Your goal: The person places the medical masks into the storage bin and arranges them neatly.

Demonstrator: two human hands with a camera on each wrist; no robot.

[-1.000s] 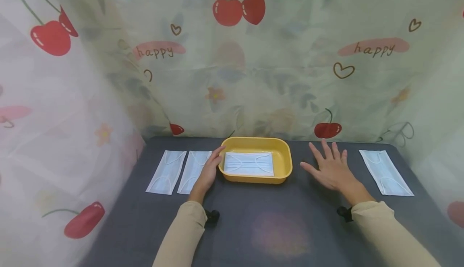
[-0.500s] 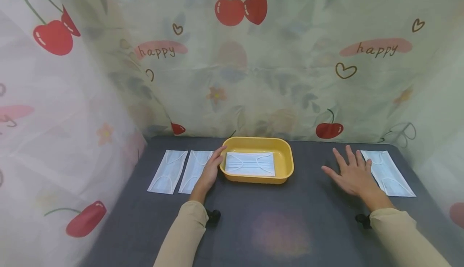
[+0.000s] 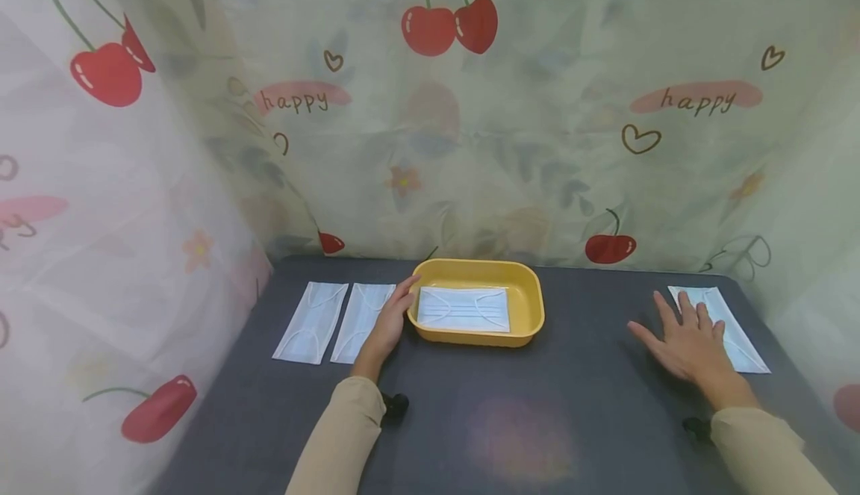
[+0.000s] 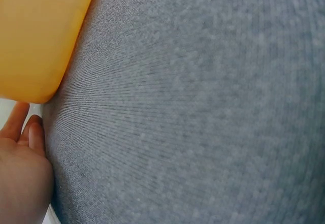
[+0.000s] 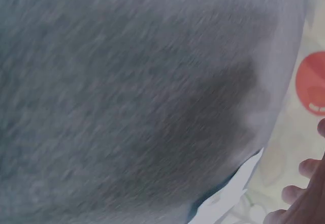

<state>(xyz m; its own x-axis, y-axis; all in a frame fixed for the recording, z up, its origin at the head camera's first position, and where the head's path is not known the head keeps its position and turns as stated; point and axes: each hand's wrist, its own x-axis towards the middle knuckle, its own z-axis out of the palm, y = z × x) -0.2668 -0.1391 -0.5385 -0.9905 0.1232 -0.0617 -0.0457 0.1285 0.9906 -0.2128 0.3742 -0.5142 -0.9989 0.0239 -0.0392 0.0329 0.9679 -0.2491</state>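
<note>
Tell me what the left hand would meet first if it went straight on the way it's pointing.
Probably the yellow tray: the left hand reaches to its left rim, perhaps touching it, though depth is unclear.

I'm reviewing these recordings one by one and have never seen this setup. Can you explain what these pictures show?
No machine here: a person works bare-handed, so each grip is simply a hand. The wide view comes from a camera worn on the head, looking forward and down; the close views come from one worn on each wrist.

On the grey table stands a yellow tray with one pleated face mask in it. Two more masks lie to its left, one to its right. Behind hangs a cherry-print curtain.

The left grip rests at the tray's left end. The right grip, fingers spread, partly covers the right-hand mask from view; whether it touches is unclear. Neither appears to hold a mask.
</note>
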